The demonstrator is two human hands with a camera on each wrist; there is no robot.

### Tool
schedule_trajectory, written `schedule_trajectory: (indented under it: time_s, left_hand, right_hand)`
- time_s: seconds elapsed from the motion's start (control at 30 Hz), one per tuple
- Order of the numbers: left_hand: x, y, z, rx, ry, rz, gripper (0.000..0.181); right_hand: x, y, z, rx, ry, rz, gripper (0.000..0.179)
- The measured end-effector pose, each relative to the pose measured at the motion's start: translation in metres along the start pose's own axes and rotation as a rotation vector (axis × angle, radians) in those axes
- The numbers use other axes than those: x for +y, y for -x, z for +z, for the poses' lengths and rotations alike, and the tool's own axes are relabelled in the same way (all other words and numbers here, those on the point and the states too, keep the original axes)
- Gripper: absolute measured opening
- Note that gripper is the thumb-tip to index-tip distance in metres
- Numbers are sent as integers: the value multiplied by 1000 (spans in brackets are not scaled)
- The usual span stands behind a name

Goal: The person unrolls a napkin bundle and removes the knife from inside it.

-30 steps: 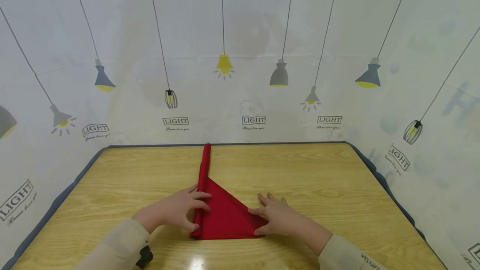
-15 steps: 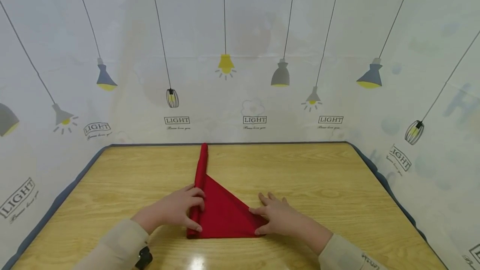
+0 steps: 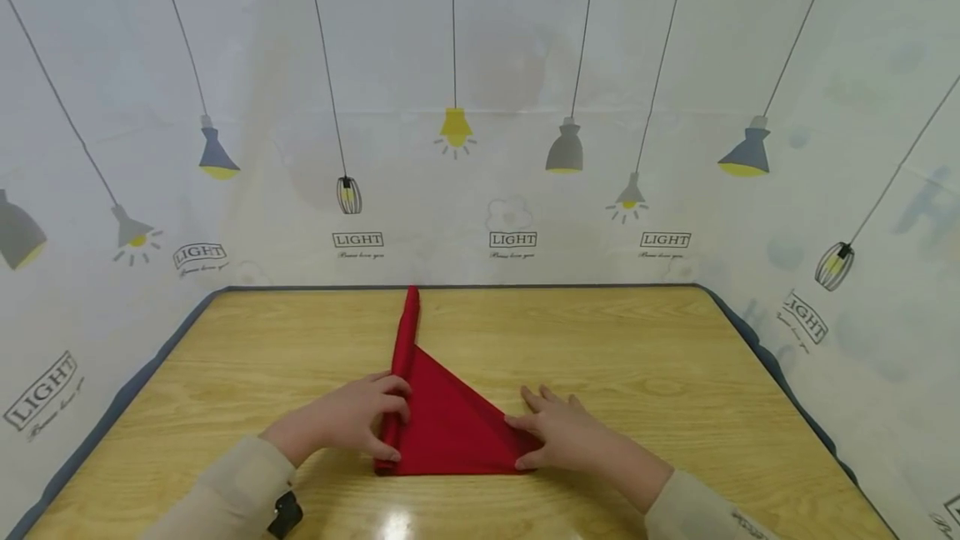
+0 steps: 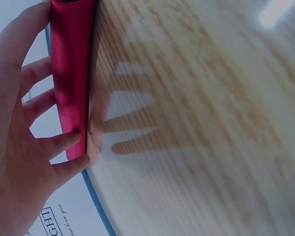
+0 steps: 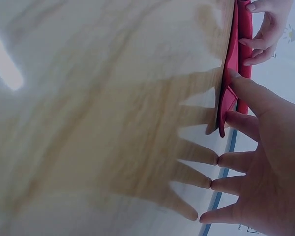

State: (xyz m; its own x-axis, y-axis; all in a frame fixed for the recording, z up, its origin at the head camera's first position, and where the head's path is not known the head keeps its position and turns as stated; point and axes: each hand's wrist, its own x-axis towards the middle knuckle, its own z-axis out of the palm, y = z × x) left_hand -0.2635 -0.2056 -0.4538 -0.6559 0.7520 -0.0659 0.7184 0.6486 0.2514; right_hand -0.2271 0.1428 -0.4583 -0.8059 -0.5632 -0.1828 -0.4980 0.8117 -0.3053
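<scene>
A red cloth lies on the table, with its left side in a long narrow roll [image 3: 403, 340] and a flat triangular part [image 3: 450, 427] spreading right from it. My left hand [image 3: 352, 417] grips the near half of the roll, thumb near its front end and fingers curled over it. In the left wrist view, that hand's fingers [image 4: 61, 145] lie along the red roll [image 4: 71, 64]. My right hand [image 3: 570, 436] rests at the flat part's right corner, fingers spread. Its thumb and index finger touch the cloth, while the other fingers [image 5: 231, 184] rest on the tabletop.
The glossy wood-grain table [image 3: 637, 357] has a dark blue edge along its back and sides. White curtain-like walls [image 3: 480, 190] printed with lamps and "LIGHT" labels surround it. The roll's far end reaches the back edge. A black item [image 3: 285, 513] sits at the left sleeve.
The roll's near part has shifted slightly left with my left hand, whose fingers have drawn back and curled more over it. My right hand stays at the cloth's corner.
</scene>
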Motion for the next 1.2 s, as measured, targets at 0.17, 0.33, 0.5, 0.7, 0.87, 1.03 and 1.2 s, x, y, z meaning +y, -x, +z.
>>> schedule_trajectory:
  time_s: [0.17, 0.33, 0.5, 0.7, 0.87, 1.03, 1.2]
  left_hand:
    - [4, -3, 1, -3, -11, 2, 39]
    - [9, -8, 3, -2, -17, 20, 38]
    - [13, -13, 2, 2, -40, 49, 39]
    - [19, -17, 2, 8, -58, 59, 34]
    - [25, -20, 1, 10, 5, 51, 31]
    - [28, -23, 2, 3, 33, 33, 34]
    - [30, -29, 4, 25, 11, 38, 36]
  right_hand:
    - [3, 8, 0, 21, 18, -29, 63]
    - [10, 18, 0, 41, 7, -40, 62]
    - [20, 24, 0, 39, -9, -27, 64]
    - [31, 31, -1, 25, -23, -28, 64]
    - [39, 35, 0, 22, -18, -30, 65]
    - [46, 38, 1, 16, -41, -34, 66]
    - [50, 42, -1, 18, -69, -33, 68]
